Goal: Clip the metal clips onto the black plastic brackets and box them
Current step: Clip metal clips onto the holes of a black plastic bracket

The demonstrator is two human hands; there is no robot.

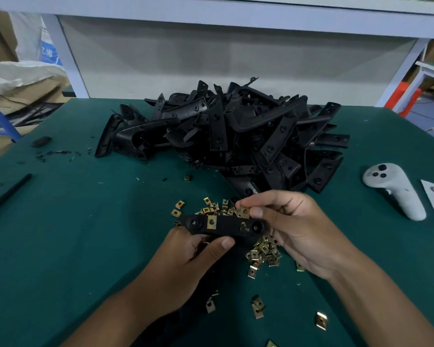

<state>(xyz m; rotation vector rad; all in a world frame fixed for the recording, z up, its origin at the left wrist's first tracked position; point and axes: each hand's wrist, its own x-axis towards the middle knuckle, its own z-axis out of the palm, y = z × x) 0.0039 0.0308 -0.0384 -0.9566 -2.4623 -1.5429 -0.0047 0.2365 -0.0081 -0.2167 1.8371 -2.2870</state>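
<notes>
Left hand [186, 256] gripped a black bracket [226, 225] from below, above the loose clips [262, 251] at the near worktop [85, 221] edge, one clip already seated mid-bracket. Right hand [293, 229] fingers pinched a metal clip [244, 212] at the bracket's upper edge. Bracket heap [236, 131] crowded the far side; left half lay open.

The bracket [226, 227] I grip is black plastic, matt with a slight sheen. The clip [211, 222] seated on it is brass-toned metal, shiny, like the loose clips [262, 251] below. The table cover [73, 234] is green, matt, cloth-like. The piled brackets [236, 136] are semi-gloss black plastic. The controller [396, 192] is smooth white plastic.
</notes>
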